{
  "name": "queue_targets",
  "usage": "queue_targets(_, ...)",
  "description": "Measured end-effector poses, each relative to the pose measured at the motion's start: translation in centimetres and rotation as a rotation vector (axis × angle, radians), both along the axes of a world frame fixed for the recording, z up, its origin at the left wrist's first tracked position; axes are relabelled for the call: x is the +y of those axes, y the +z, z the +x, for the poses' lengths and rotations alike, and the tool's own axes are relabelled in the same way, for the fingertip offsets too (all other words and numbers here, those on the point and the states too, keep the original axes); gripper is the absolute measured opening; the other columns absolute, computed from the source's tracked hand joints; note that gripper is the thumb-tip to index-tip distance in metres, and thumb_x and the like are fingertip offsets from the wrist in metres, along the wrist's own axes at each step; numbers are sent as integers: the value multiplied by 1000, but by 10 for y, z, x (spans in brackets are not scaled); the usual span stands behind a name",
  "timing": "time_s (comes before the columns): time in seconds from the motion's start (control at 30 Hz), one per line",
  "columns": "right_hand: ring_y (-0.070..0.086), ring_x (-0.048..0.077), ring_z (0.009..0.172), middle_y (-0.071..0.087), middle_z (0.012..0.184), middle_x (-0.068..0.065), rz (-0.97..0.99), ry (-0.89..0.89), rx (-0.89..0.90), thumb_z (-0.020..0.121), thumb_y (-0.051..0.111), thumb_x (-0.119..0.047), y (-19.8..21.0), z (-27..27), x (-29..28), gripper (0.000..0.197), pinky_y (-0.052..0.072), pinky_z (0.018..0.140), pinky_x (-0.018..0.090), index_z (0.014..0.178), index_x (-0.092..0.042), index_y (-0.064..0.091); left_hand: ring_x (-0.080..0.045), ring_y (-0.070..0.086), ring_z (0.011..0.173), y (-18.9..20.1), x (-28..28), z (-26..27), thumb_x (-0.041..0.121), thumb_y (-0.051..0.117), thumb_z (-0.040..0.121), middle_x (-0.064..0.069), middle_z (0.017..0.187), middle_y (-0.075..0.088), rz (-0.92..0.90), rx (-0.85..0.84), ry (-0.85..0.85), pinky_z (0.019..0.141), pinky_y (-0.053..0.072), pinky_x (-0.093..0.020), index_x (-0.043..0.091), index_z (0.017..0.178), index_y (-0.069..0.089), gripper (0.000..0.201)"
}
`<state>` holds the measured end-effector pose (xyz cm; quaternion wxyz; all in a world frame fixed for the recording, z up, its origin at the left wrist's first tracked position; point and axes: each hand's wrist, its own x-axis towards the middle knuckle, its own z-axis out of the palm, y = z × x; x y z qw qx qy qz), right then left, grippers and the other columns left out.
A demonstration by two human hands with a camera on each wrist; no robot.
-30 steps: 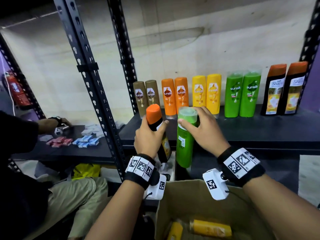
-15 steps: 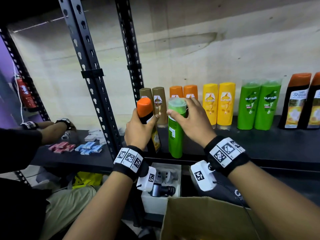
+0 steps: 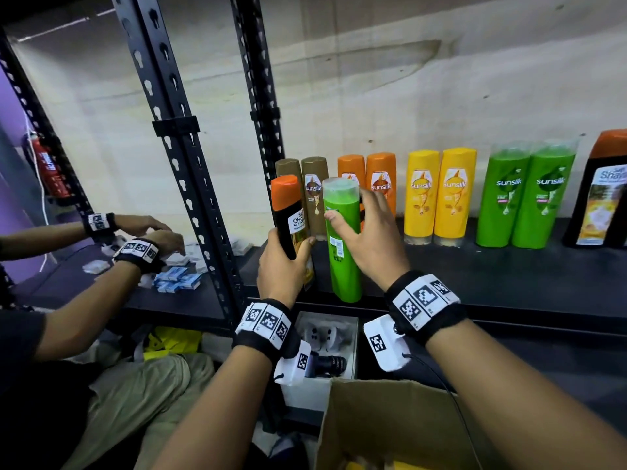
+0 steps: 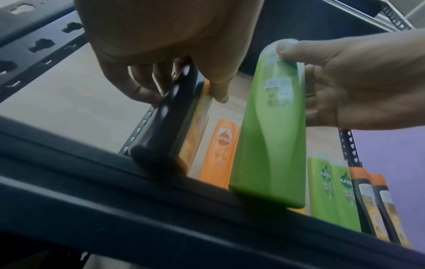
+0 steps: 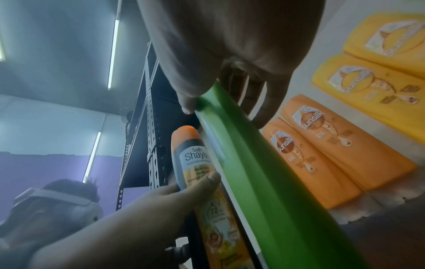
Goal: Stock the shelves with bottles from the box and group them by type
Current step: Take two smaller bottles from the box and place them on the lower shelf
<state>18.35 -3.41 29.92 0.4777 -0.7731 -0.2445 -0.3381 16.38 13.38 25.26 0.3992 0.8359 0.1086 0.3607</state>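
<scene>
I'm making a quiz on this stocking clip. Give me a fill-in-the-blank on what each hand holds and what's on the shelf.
The left hand grips a black bottle with an ____ cap.
The right hand holds a ____ bottle.
The yellow bottles stand between the orange pair and the ____ pair.

Missing words: orange; green; green
</scene>
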Motion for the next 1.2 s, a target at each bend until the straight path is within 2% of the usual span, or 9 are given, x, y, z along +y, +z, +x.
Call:
queue_targets(0.13,50,15,124,53,137,1,-70,55,93,93,67,-36,-32,-9,-8,57,43,103,28,144,-19,45,-26,66,103,-14,-1,0,54,68,88,1,111,70,5,-12,4,75,50,-37,26,118,50,44)
queue_targets(0.3,51,20,127,50,143,2,-91,85,156,97,63,-34,-62,-12,-10,56,44,102,33,146,-19,41,-29,65,104,-16,2,7,52,67,90,-2,112,70,34,2,23,71,40,-33,24,119,49,45)
queue_targets(0.47,47,27,132,48,146,8,-146,51,224,98,60,-32,-52,14,8,58,43,107,44,148,-14,37,-32,64,105,-13,15,18,53,65,91,-3,113,70,15,26,40,76,49,-40,24,122,49,46)
queue_targets(0.53,48,29,132,48,145,10,-156,50,264,99,60,-31,-48,26,17,58,43,107,43,148,-13,35,-33,65,104,-13,19,22,53,65,91,-3,113,70,12,35,45,76,49,-39,25,124,48,46)
queue_targets(0.63,55,35,120,54,135,16,-173,37,324,99,59,-29,-44,41,32,52,46,96,42,142,-10,37,-33,66,103,-11,22,30,53,64,92,-3,113,70,3,44,59,73,44,-36,25,127,48,48)
queue_targets(0.73,59,38,113,58,128,18,-188,21,357,100,59,-28,-41,52,45,48,49,92,44,138,-9,37,-34,65,105,-10,26,37,54,63,92,-4,116,70,8,59,73,74,44,-37,24,131,47,51)
queue_targets(0.9,59,35,113,55,130,17,-186,2,386,100,59,-26,-40,64,60,52,39,82,32,142,-9,35,-36,66,104,-8,30,45,53,63,93,-6,117,70,10,75,72,80,51,-42,23,131,45,52)
queue_targets(1.03,59,33,117,55,133,16,-155,8,427,99,60,-25,-37,68,66,56,45,89,36,145,-10,32,-36,66,104,-9,30,47,54,63,92,-6,117,70,-3,73,81,81,51,-43,24,131,45,52)
queue_targets(1.2,58,33,117,54,134,16,-128,20,402,99,61,-23,-43,65,64,59,47,92,37,148,-12,31,-34,66,104,-12,26,48,54,61,93,-2,117,70,-11,58,101,73,41,-35,27,131,44,50)
